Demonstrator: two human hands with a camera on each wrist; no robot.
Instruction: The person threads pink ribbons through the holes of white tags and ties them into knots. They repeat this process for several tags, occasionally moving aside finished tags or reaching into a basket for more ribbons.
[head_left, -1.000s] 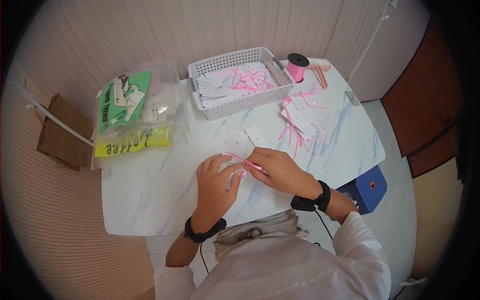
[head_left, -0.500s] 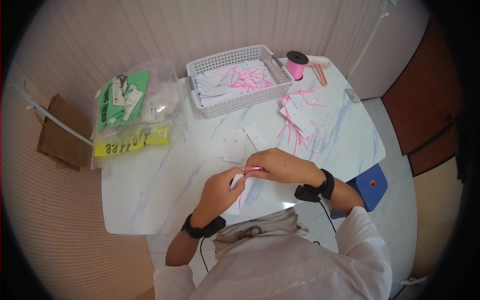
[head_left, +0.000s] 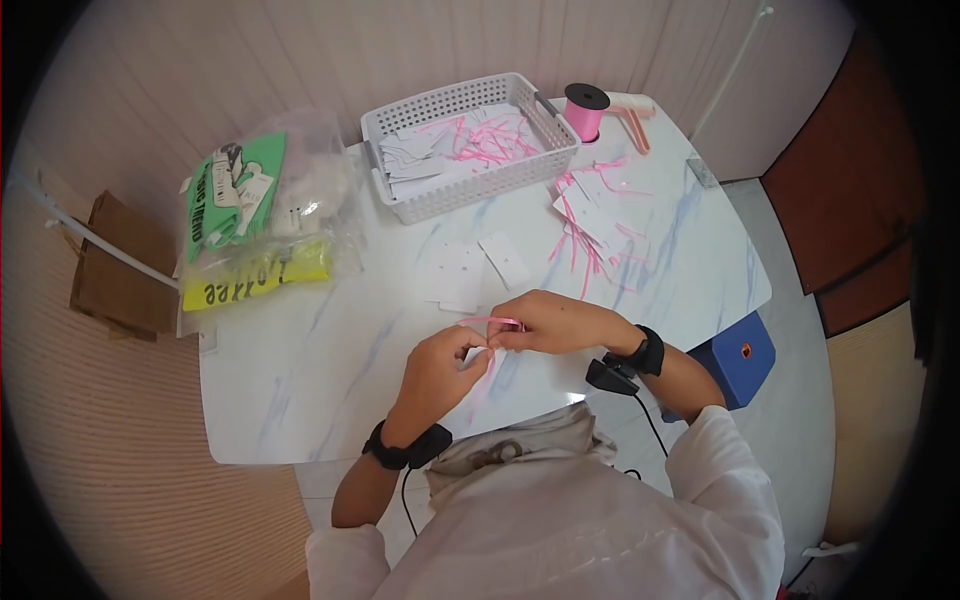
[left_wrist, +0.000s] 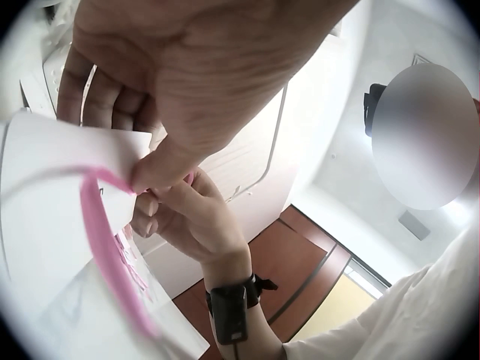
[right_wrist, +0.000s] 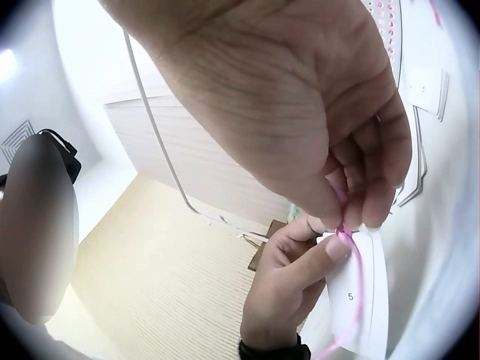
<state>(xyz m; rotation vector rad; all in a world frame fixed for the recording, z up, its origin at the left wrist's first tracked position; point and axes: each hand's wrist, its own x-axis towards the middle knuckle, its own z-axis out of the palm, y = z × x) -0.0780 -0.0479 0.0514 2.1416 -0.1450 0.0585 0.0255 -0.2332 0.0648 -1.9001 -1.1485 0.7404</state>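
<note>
My left hand (head_left: 436,374) pinches the end of a white card (left_wrist: 52,180) between thumb and fingers. A pink ribbon (left_wrist: 105,247) comes off the card's end and hangs across it. In the right wrist view the card (right_wrist: 352,300) bears a printed 5, and the left thumb presses beside a small pink knot or loop (right_wrist: 344,234). My right hand (head_left: 560,324) pinches the ribbon right at that spot, its fingertips touching or nearly touching the left ones. Part of the ribbon is hidden in the right palm.
Beyond the hands lie loose white cards (head_left: 461,277). A white basket (head_left: 490,190) holds cards and pink ribbons. Ribboned cards (head_left: 592,215) are piled at right, near a pink ribbon spool (head_left: 584,120) and pink scissors-like tool (head_left: 636,130). Plastic-bagged clothes (head_left: 255,220) lie at left.
Over the last second my left fingers have drawn in from a spread pose to a pinch on the card, and both hands have come together. The ribbon end now arcs above the fingers.
</note>
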